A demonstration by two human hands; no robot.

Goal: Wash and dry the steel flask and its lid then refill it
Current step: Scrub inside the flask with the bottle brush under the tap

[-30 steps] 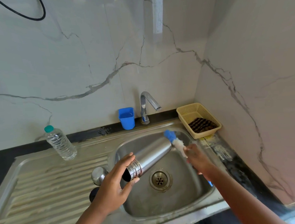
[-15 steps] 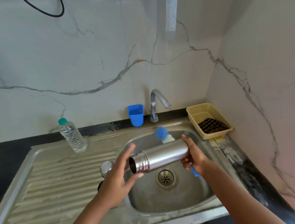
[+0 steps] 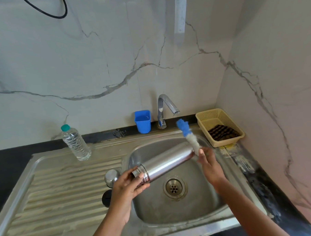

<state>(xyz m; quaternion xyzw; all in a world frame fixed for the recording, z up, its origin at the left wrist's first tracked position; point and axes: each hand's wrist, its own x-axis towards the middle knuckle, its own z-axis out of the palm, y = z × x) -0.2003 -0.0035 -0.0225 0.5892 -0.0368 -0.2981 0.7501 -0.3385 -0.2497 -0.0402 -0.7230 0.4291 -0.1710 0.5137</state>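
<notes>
I can read no words, brands or numbers anywhere here. The clear water bottle (image 3: 75, 143) on my worktop shows no legible label, and the steel flask (image 3: 166, 163) bears no marking I can read.

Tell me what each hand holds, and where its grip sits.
Left hand grips the steel flask at its threaded neck. Right hand holds the bottle brush by the handle, just below the bristles.

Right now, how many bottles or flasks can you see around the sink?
2. A steel flask held tilted over the sink basin, and a clear plastic water bottle standing upright on the back of the drainboard.
</notes>
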